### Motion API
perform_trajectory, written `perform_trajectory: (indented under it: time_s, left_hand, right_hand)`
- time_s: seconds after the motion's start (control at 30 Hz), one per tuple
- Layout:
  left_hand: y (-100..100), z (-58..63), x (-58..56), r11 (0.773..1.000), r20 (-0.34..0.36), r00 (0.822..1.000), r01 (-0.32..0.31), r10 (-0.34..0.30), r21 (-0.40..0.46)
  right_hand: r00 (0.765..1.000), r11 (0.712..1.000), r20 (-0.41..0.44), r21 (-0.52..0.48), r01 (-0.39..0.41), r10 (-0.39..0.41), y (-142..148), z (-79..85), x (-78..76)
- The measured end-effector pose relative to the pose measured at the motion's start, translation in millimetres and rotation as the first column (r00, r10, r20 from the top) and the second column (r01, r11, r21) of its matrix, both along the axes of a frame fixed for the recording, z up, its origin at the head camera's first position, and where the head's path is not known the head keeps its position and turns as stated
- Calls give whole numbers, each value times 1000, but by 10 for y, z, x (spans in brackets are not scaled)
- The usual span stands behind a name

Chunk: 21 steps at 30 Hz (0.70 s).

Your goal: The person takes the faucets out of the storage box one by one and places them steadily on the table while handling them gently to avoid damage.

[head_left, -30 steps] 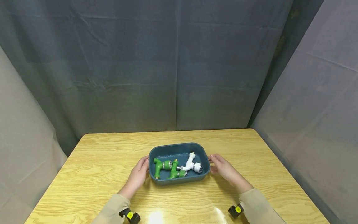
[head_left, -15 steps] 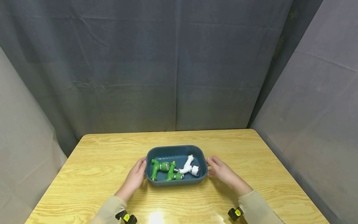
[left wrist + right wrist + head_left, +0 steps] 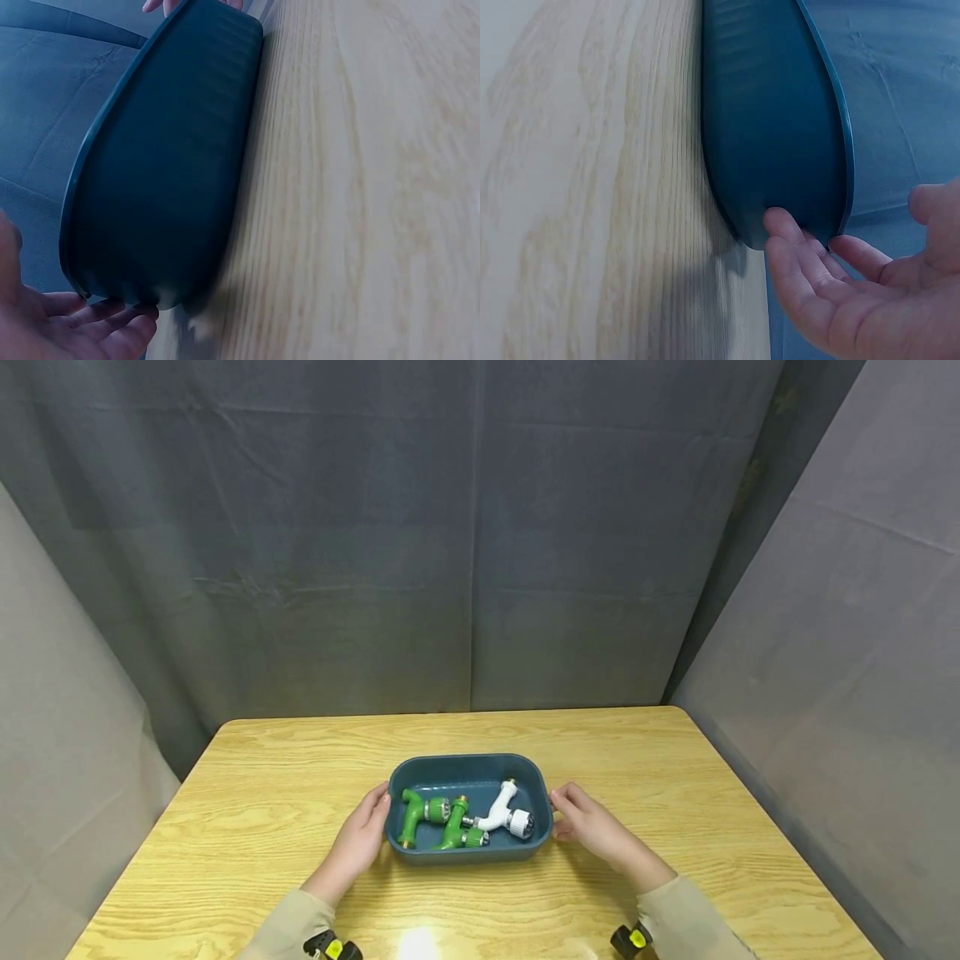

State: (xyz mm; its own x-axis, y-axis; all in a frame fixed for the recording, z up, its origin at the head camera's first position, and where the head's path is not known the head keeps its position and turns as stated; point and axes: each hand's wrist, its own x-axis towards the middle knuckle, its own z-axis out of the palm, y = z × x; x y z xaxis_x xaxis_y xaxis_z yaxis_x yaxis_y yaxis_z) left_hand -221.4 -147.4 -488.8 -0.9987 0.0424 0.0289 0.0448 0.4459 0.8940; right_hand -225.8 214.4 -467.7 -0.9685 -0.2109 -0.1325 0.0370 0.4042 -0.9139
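Note:
A dark teal rectangular basin (image 3: 468, 856) stands on the wooden table between both hands. Inside lie a green tap (image 3: 411, 818) at the left, a second green tap (image 3: 453, 827) in the middle and a white tap (image 3: 497, 814) at the right. My left hand (image 3: 360, 831) touches the basin's left end; in the left wrist view its fingertips (image 3: 139, 326) lie against the outer wall. On the right end rest the fingertips of my right hand (image 3: 588, 827). Its thumb (image 3: 926, 202) is apart from the rim in the right wrist view.
The light wooden table (image 3: 300, 777) has rounded far corners. A grey curtain (image 3: 337, 568) hangs behind it, with pale cloth (image 3: 67, 735) at the left and a grey cloth (image 3: 840, 693) at the right. Wrist cameras (image 3: 630, 939) sit on both sleeves.
The basin with its taps has shifted a little to the left and toward the person, and has turned slightly straighter. Both hands have moved along at its ends.

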Motion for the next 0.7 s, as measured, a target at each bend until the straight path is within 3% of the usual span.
perform_trajectory:
  time_s: [0.7]
  left_hand:
    - [52, 95, 78, 1000, -11, 1000, -2, 2, -28]
  right_hand:
    - [1000, 999, 8, 41, -12, 12, 13, 76, 33]
